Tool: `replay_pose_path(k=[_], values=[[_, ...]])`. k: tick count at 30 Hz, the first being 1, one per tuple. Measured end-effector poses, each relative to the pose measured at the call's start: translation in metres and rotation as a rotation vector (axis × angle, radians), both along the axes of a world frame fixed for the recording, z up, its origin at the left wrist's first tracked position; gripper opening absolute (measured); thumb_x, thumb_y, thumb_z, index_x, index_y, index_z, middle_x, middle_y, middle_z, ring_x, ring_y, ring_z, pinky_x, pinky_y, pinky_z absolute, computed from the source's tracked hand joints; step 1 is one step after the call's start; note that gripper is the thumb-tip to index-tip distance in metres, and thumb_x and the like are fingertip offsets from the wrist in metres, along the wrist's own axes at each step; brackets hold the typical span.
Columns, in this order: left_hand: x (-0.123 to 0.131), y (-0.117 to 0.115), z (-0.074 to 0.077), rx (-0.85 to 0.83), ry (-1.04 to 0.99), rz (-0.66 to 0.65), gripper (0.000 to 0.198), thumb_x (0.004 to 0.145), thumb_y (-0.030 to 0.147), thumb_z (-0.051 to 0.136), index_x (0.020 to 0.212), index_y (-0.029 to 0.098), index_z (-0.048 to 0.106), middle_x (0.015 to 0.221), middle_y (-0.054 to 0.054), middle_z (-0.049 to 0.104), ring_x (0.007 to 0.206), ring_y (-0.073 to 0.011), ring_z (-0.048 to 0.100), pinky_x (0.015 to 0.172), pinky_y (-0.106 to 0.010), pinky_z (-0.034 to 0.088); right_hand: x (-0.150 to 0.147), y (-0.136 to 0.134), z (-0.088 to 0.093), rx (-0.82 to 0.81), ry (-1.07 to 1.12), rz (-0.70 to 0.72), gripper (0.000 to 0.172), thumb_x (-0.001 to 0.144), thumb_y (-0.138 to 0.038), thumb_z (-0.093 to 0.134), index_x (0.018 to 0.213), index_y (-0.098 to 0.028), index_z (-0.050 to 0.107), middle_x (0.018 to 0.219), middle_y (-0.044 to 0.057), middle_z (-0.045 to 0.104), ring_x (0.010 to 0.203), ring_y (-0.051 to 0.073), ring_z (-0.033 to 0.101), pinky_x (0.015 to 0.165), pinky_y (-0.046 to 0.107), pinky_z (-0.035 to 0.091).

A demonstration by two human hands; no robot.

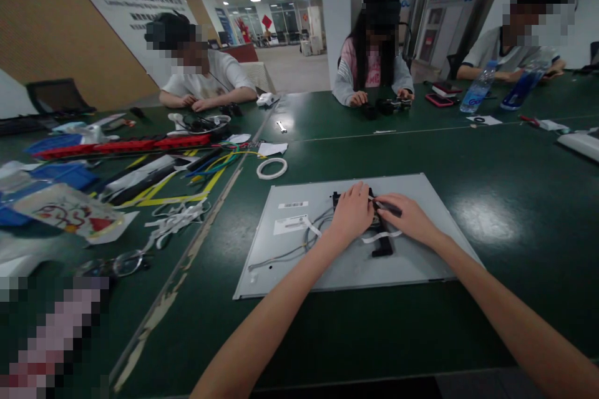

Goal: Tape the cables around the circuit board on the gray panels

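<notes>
A flat light-grey metal panel [290, 280] lies on the green table in front of me. On it sits a black plastic part [384, 245] with a long leg toward me, mostly covered by my hands. My left hand [353, 212] is closed over the black part's upper left, fingers close together. In my right hand [407, 215] is a dark-handled screwdriver [389, 206], its tip pointing left toward the black part beside my left fingers. Grey cables [281, 259] run across the panel from under my left hand. A white ribbon strip [381, 237] crosses the black leg.
A white tape roll [272, 168] and a small wrench [281, 127] lie beyond the panel. Blue trays [60, 176], red strips [124, 145] and loose wires crowd the left. Three people sit across the table, near two bottles [478, 88] at the right.
</notes>
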State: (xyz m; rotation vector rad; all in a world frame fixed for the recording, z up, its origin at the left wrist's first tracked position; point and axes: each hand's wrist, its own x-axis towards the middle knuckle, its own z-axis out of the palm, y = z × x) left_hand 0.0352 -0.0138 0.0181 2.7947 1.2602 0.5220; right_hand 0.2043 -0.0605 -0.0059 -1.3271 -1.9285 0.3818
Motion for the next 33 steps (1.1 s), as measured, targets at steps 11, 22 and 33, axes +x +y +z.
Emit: replay_pose_path(k=[11,22,33], values=[[-0.008,0.002,-0.006,-0.023,0.016,0.018,0.048,0.09,0.034,0.033,0.131,0.01,0.036,0.134,-0.015,0.044,0.126,-0.0245,0.038,0.105,-0.039,0.028,0.0,0.0,0.0,-0.048,0.005,0.005,0.031,0.086,-0.029,0.051,0.116,-0.025,0.059,0.114,0.004,0.059,0.105,0.021,0.053,0.093,0.038,0.04],[-0.013,0.009,-0.006,-0.072,0.046,-0.013,0.052,0.089,0.037,0.034,0.134,0.011,0.033,0.14,-0.015,0.037,0.133,-0.026,0.028,0.109,-0.041,0.023,0.001,0.002,-0.002,-0.1,0.069,0.006,0.032,0.084,-0.027,0.055,0.116,-0.026,0.058,0.114,0.002,0.06,0.104,0.019,0.054,0.092,0.036,0.042],[-0.009,0.005,-0.004,-0.079,0.048,0.042,0.05,0.089,0.036,0.033,0.133,0.013,0.037,0.141,-0.012,0.037,0.133,-0.0285,0.026,0.107,-0.046,0.024,0.001,0.001,-0.003,-0.029,0.006,0.006,0.035,0.081,-0.022,0.057,0.116,-0.023,0.057,0.114,0.003,0.06,0.105,0.019,0.054,0.095,0.037,0.041]])
